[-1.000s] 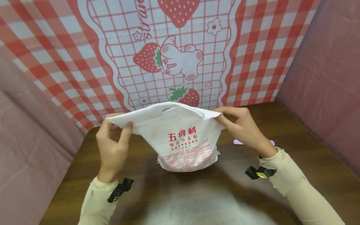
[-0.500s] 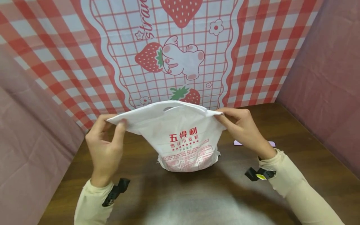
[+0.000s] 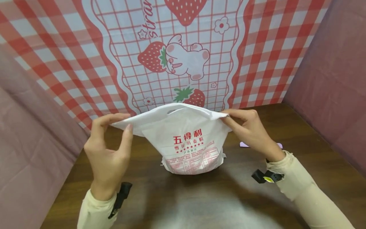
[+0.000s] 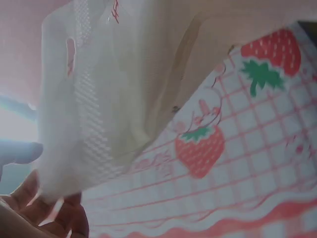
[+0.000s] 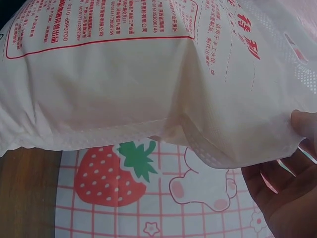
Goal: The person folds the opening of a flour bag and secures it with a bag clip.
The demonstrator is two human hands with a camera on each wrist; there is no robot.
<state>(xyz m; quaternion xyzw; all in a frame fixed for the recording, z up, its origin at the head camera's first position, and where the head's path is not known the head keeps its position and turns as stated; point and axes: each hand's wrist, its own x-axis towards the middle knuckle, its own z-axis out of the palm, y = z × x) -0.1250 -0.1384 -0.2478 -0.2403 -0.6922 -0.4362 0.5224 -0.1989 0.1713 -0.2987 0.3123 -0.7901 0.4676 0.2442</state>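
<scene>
A white woven-plastic bag printed with red characters stands upright near the middle of a dark brown wood-grain table, its broad top edge spread between 2 bare hands and pierced by 1 slot-shaped handle hole. The left hand curves its thumb and fingers round the left top corner, thumb in front and fingers behind, tips visibly apart; how firmly they press, I cannot tell. The right hand has thumb and fingers clamped on the opposite corner. Behind that wrist lies a flat lilac object, partly hidden. 2 cream sleeves cover the forearms. Beyond the bag hangs a red-and-white checked cloth with strawberry prints.
</scene>
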